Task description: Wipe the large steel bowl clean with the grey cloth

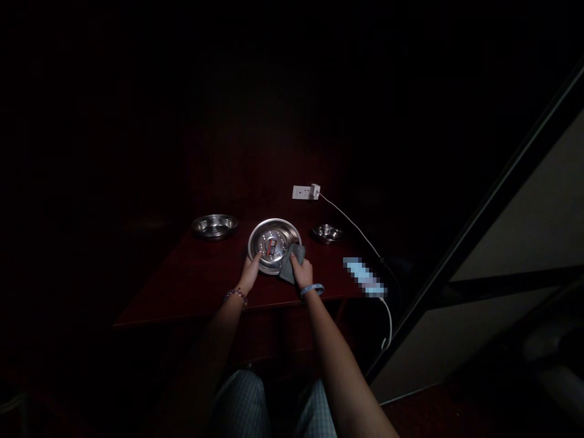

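A shiny metal bowl point(267, 230) with a small label on its inner bottom is tilted toward me above the table. My left hand point(249, 273) grips its lower left rim, thumb over the edge. In my right hand point(302, 272) is a folded grey cloth point(288, 267), pressed against the bowl's right side; the fingers behind it are hidden. A second metal bowl point(215, 227) stands on the table to the left, and a smaller metal bowl point(327, 233) stands to the right.
The dark red table point(182, 289) is dimly lit. A glowing, pixelated phone-shaped thing point(365, 277) lies at its right side with a white cable point(351, 222). Behind, a white socket point(301, 193) holds a plug. A slanted dark frame point(483, 188) borders the right.
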Motion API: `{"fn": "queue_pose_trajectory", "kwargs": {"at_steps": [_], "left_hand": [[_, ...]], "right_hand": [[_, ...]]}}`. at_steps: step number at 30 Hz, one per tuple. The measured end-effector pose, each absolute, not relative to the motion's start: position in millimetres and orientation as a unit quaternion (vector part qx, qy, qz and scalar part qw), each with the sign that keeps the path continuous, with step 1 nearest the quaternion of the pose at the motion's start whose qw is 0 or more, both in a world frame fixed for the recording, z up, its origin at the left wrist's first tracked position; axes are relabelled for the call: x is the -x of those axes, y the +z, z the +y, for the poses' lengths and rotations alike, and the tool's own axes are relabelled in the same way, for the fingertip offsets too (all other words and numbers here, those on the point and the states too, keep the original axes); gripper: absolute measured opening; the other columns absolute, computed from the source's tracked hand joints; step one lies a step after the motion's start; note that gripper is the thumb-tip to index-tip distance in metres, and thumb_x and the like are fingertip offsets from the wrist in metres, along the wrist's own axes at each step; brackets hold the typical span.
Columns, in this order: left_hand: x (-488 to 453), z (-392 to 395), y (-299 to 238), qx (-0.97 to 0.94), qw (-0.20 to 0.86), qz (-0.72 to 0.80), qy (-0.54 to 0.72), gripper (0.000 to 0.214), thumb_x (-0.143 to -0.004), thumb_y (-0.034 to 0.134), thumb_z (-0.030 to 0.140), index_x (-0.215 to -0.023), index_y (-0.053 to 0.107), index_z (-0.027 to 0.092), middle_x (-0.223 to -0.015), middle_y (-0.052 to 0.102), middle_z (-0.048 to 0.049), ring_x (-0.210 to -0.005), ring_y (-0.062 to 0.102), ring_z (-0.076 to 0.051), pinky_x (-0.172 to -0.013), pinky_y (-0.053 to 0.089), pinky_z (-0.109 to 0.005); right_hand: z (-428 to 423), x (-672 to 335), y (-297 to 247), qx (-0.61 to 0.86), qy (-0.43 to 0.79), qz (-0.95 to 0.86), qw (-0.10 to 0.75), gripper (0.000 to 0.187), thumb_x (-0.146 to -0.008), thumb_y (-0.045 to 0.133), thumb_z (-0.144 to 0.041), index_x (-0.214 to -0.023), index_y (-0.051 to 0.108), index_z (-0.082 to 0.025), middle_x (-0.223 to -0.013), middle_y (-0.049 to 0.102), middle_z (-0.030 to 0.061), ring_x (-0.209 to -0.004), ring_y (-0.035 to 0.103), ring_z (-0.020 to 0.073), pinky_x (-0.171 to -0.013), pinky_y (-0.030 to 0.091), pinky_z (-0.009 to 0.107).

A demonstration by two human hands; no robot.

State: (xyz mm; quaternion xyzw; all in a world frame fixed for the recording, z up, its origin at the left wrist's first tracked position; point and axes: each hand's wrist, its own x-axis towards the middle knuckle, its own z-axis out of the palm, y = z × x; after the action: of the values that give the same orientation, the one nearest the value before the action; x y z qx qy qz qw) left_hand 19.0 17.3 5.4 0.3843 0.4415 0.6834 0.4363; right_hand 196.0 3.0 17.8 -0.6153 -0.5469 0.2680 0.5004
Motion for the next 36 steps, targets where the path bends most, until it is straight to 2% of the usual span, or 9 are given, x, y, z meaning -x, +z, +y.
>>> {"fn": "queue_pose_trajectory", "kwargs": {"at_steps": [5, 9, 12, 16, 20, 23, 27, 31, 36], "left_hand": [[-18.2, 21.5, -1.1, -0.387, 0.438, 0.433, 0.686, 0.037, -0.099, 0.061, 0.029, -0.134, 0.067, 0.016, -0.138, 0.074, -0.0138, -0.139, 0.064, -0.027, -0.125, 0.041, -0.043], [-17.7, 22.1, -4.1, -0.408, 0.418, 0.434, 0.686, 0.042, -0.101, 0.06, 0.041, -0.135, 0.066, 0.018, -0.143, 0.071, -0.0131, -0.142, 0.061, -0.027, -0.125, 0.041, -0.041], [-18.3, 20.5, -2.7, -0.414, 0.417, 0.434, 0.683, 0.044, -0.103, 0.056, 0.044, -0.137, 0.065, 0.018, -0.147, 0.069, -0.0128, -0.144, 0.059, -0.026, -0.125, 0.041, -0.039], [-18.9, 16.1, 2.4, -0.416, 0.42, 0.428, 0.684, 0.042, -0.104, 0.056, 0.038, -0.139, 0.064, 0.017, -0.145, 0.07, -0.014, -0.144, 0.059, -0.028, -0.126, 0.04, -0.043], [-19.3, 11.8, 7.2, -0.428, 0.41, 0.419, 0.688, 0.046, -0.099, 0.063, 0.031, -0.144, 0.059, 0.02, -0.15, 0.067, -0.0113, -0.145, 0.057, -0.026, -0.128, 0.037, -0.042], [-20.1, 10.5, 8.7, -0.428, 0.425, 0.42, 0.678, 0.043, -0.097, 0.064, 0.027, -0.139, 0.062, 0.018, -0.144, 0.07, -0.0125, -0.141, 0.061, -0.027, -0.127, 0.038, -0.042], [-20.6, 10.5, 8.1, -0.427, 0.427, 0.422, 0.677, 0.042, -0.096, 0.064, 0.027, -0.136, 0.063, 0.016, -0.142, 0.071, -0.015, -0.139, 0.063, -0.029, -0.125, 0.041, -0.045], [-19.9, 11.3, 6.4, -0.425, 0.426, 0.428, 0.675, 0.041, -0.094, 0.066, 0.026, -0.134, 0.065, 0.02, -0.142, 0.071, -0.0133, -0.141, 0.062, -0.029, -0.125, 0.041, -0.043], [-18.9, 14.1, 2.8, -0.433, 0.417, 0.429, 0.674, 0.044, -0.094, 0.065, 0.028, -0.136, 0.063, 0.017, -0.142, 0.07, -0.0133, -0.144, 0.058, -0.029, -0.126, 0.04, -0.044]], "right_hand": [[2.8, -195.7, 17.2, 0.617, 0.256, -0.562, 0.488, 0.046, -0.098, 0.059, -0.053, -0.083, 0.081, -0.015, -0.086, 0.082, 0.0139, -0.085, 0.078, 0.0258, -0.069, 0.052, 0.027], [2.8, -195.9, 16.5, 0.62, 0.252, -0.559, 0.49, 0.045, -0.098, 0.059, -0.053, -0.083, 0.08, -0.016, -0.086, 0.081, 0.0137, -0.085, 0.078, 0.0257, -0.068, 0.051, 0.027], [2.0, -196.0, 17.4, 0.618, 0.25, -0.561, 0.491, 0.045, -0.098, 0.059, -0.051, -0.081, 0.08, -0.016, -0.084, 0.081, 0.0132, -0.082, 0.077, 0.0248, -0.067, 0.05, 0.026], [2.0, -196.3, 17.6, 0.619, 0.244, -0.56, 0.494, 0.046, -0.099, 0.058, -0.051, -0.079, 0.08, -0.016, -0.081, 0.081, 0.0121, -0.079, 0.076, 0.0242, -0.067, 0.05, 0.026], [4.2, -196.6, 15.0, 0.621, 0.249, -0.551, 0.498, 0.046, -0.099, 0.057, -0.051, -0.081, 0.08, -0.016, -0.085, 0.081, 0.0132, -0.08, 0.077, 0.0247, -0.066, 0.049, 0.026], [5.3, -196.9, 13.6, 0.621, 0.251, -0.554, 0.494, 0.045, -0.099, 0.058, -0.051, -0.083, 0.08, -0.016, -0.086, 0.082, 0.014, -0.083, 0.078, 0.0256, -0.066, 0.05, 0.026], [4.3, -196.7, 14.2, 0.621, 0.25, -0.555, 0.493, 0.044, -0.1, 0.059, -0.05, -0.083, 0.08, -0.016, -0.087, 0.082, 0.0142, -0.084, 0.078, 0.0253, -0.068, 0.05, 0.026], [3.4, -196.4, 15.0, 0.623, 0.249, -0.558, 0.488, 0.044, -0.101, 0.058, -0.05, -0.085, 0.081, -0.015, -0.089, 0.082, 0.0148, -0.085, 0.078, 0.0249, -0.069, 0.05, 0.025], [4.2, -196.5, 14.1, 0.622, 0.244, -0.567, 0.483, 0.046, -0.102, 0.056, -0.05, -0.091, 0.082, -0.014, -0.092, 0.083, 0.0151, -0.087, 0.079, 0.0251, -0.07, 0.051, 0.025]]}}
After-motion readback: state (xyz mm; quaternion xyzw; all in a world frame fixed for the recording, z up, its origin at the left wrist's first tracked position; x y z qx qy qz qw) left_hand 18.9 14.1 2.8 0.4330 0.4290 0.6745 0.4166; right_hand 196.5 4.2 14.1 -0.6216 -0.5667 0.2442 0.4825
